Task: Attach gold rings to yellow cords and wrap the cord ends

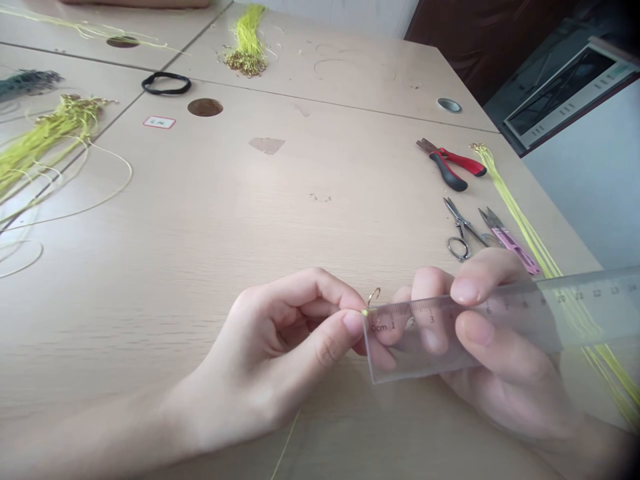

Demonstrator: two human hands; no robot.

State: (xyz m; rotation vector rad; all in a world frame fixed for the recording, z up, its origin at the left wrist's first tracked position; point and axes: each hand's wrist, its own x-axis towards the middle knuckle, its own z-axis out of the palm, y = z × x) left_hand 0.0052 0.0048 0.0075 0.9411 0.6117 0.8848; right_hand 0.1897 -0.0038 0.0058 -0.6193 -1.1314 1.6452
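My left hand (pixel 300 347) is pinched at the zero end of a clear plastic ruler (pixel 420 363). Between its thumb and forefinger is a small gold fish hook (pixel 375 297), whose bend sticks up above the ruler's top edge. A bit of yellow shows at the fingertips, and a thin yellow line (pixel 287 443) runs down below the hand. My right hand (pixel 505 347) grips the ruler near its middle, thumb and forefinger on the near face, other fingers seen through it from behind. The ruler's scale lies alongside the hook.
Red-and-black pliers (pixel 450 163), small scissors (pixel 463 230) and pink thread snips (pixel 510 240) lie at right, beside yellow lines with hooks (pixel 520 213). Other yellow bundles rest at left (pixel 45 137) and at the back (pixel 247 43). A black band (pixel 166 84) lies near a table hole (pixel 205 107).
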